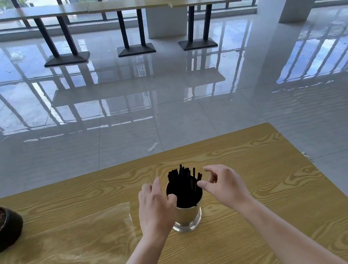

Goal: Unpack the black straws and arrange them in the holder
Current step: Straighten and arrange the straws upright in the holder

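Both grips loose, empty: left hand (156, 207) against holder (186, 216) rim, right hand (223, 183) near straws (184, 183). Straws light, thin, bendy; pinch tips gently.

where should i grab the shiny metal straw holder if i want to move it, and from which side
Judging by its shape, grip the shiny metal cylindrical holder around its bare lower wall, coming in from the side. The black straws stick up out of its open top, so a grasp from above would likely crush them; the flared base gives a stop.
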Available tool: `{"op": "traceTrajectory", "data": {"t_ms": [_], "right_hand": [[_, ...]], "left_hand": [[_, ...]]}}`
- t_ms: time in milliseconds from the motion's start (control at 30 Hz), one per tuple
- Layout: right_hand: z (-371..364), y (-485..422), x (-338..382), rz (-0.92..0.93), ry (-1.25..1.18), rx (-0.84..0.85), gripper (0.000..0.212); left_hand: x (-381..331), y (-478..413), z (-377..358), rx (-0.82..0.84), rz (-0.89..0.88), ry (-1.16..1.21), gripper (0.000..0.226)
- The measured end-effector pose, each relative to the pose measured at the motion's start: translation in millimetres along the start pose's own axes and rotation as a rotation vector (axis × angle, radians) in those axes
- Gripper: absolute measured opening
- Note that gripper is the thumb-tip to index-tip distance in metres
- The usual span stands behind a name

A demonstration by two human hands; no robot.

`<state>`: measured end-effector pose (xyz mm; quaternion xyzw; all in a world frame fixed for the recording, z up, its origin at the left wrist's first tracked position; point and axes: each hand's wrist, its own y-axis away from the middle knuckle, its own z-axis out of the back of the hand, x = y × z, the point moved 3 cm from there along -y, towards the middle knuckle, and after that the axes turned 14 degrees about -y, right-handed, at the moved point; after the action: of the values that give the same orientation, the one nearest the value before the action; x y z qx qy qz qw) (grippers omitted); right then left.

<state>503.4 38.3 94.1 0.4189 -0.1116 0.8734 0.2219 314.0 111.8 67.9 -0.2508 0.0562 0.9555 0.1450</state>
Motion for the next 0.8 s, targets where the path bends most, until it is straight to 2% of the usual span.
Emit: {"op": "traceTrajectory", "data": {"t_ms": [67, 200, 333, 500, 600, 700, 800], "right_hand": [[-8.4, 1.8, -1.7, -0.036, 0.008, 0.052, 0.05], [-18.1, -5.2, 12.7, 0.031, -0.042, 0.068, 0.026], [-19.8, -10.5, 22.0, 0.012, -0.027, 0.123, 0.026], [-3.6, 12.5, 7.2, 0.016, -0.079, 0.083, 0.05], [-9.5, 35.9, 8.5, 0.101, -0.004, 0.187, 0.047], [-22.1, 38.6, 17.0, 0.163, 0.025, 0.191, 0.045], [-31.9, 32.0, 29.2, 0.241, 0.014, 0.165, 0.026]], "left_hand": [[-0.5, 0.2, -3.5, 0.032, -0.021, -0.059, 0.064], [-7.7, -1.2, -5.1, 0.035, -0.087, -0.119, 0.075], [-11.8, -9.9, -3.3, 0.023, -0.075, -0.139, 0.074], [-2.3, -11.9, -3.5, 0.025, -0.044, 0.009, 0.061], [1.1, -10.9, -2.3, -0.004, -0.079, 0.048, 0.052], [-0.3, -10.7, -1.2, -0.048, -0.107, 0.067, 0.046], [-3.3, -12.5, 4.3, -0.083, -0.121, 0.125, 0.034]]}}
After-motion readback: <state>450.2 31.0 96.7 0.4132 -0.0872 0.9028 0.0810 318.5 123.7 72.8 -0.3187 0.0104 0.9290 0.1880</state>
